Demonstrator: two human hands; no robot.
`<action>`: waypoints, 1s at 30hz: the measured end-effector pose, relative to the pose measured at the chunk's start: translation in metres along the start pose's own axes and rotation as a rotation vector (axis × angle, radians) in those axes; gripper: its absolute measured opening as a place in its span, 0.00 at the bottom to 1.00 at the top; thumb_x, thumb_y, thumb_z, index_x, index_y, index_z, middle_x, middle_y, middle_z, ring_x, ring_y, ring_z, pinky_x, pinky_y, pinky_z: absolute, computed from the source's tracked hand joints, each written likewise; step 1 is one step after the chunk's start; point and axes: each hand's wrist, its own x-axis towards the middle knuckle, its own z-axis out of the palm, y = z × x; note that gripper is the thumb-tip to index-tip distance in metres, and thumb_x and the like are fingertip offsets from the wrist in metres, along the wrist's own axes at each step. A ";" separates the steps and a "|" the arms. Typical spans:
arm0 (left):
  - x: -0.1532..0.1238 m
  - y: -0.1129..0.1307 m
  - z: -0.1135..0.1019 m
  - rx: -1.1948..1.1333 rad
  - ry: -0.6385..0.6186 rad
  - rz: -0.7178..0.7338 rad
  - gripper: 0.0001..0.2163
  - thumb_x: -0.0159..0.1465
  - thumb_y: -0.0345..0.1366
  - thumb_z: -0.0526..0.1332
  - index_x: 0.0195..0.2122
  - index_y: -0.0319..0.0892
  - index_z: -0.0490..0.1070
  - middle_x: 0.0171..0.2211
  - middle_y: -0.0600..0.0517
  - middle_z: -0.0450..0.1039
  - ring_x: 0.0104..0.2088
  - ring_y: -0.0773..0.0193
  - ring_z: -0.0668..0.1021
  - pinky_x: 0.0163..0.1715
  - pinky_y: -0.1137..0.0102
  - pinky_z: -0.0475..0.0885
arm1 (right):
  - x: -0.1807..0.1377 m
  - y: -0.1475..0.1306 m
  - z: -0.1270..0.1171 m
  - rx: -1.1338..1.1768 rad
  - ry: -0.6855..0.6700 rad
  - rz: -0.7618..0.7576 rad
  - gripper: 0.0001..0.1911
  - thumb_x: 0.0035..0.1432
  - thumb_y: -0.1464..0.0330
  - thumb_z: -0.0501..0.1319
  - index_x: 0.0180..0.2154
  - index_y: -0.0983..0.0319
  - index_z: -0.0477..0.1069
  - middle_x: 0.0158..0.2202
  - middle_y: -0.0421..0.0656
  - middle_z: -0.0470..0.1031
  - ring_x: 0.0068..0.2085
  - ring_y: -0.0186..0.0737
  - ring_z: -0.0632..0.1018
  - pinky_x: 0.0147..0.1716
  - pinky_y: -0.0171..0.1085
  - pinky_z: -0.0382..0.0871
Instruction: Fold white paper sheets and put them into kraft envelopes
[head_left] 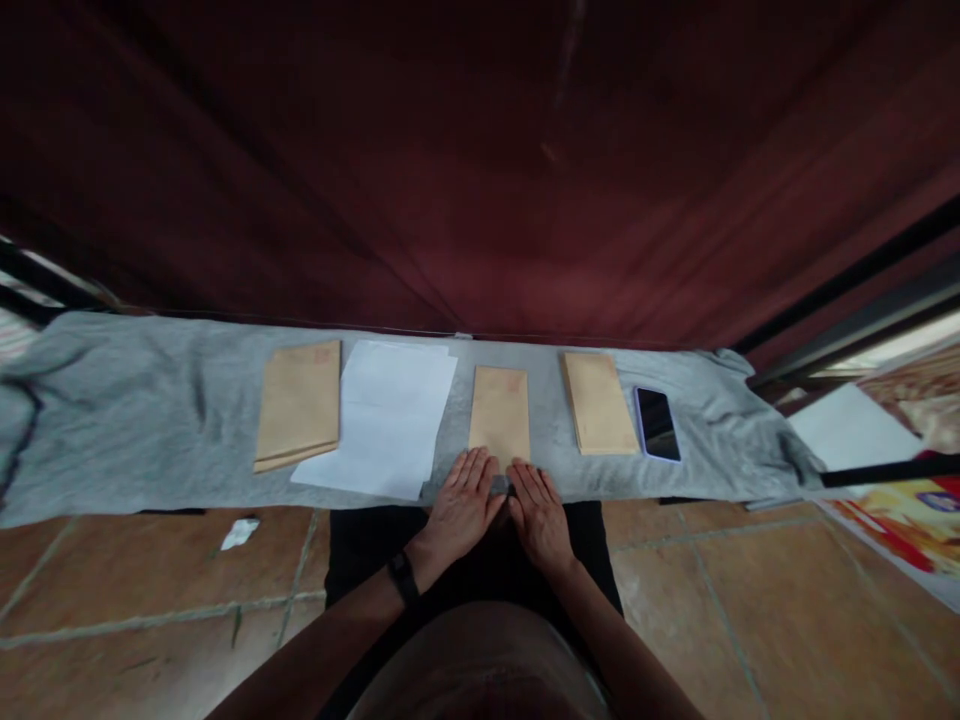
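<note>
My left hand (461,505) and my right hand (541,515) lie flat side by side, fingers stretched out, at the near edge of a grey cloth (150,420). Their fingertips touch the near end of a brown envelope (500,412) lying in the middle of the cloth. Neither hand holds anything. A dark band is on my left wrist. To the left lie white paper sheets (386,415) and a stack of brown envelopes (298,402). Another brown envelope stack (598,402) lies to the right, with a dark phone (657,423) beside it.
The cloth covers a long narrow surface in front of a dark red curtain (480,170). Below is a tiled floor (135,600) with a scrap of paper (240,532). White sheet (847,430) and colourful printed material (915,520) lie at the right.
</note>
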 end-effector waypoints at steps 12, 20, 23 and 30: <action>0.074 -0.016 0.024 -0.017 -0.014 0.063 0.27 0.73 0.40 0.45 0.72 0.37 0.50 0.71 0.41 0.53 0.72 0.56 0.55 0.70 0.53 0.52 | 0.001 -0.003 0.005 0.003 0.072 0.016 0.27 0.71 0.69 0.50 0.69 0.63 0.57 0.64 0.50 0.70 0.66 0.45 0.69 0.67 0.51 0.60; 0.138 -0.037 0.037 -0.006 0.008 0.072 0.27 0.73 0.43 0.46 0.71 0.41 0.53 0.72 0.46 0.53 0.72 0.57 0.55 0.70 0.51 0.47 | 0.003 -0.003 0.002 0.006 0.053 0.013 0.26 0.71 0.70 0.49 0.69 0.61 0.58 0.65 0.47 0.68 0.66 0.45 0.68 0.66 0.52 0.61; 0.160 -0.048 0.040 -0.016 0.029 0.085 0.27 0.73 0.44 0.46 0.71 0.41 0.53 0.71 0.46 0.55 0.72 0.57 0.55 0.71 0.52 0.45 | 0.003 -0.003 0.003 -0.005 0.048 0.014 0.27 0.71 0.71 0.49 0.69 0.62 0.56 0.66 0.47 0.66 0.66 0.46 0.68 0.67 0.53 0.61; 0.191 -0.064 0.044 -0.021 -0.004 0.089 0.26 0.73 0.43 0.47 0.71 0.44 0.55 0.70 0.48 0.58 0.70 0.58 0.59 0.70 0.55 0.49 | 0.005 -0.005 0.001 -0.004 0.075 0.030 0.27 0.72 0.70 0.50 0.69 0.61 0.57 0.67 0.46 0.65 0.66 0.45 0.68 0.66 0.52 0.62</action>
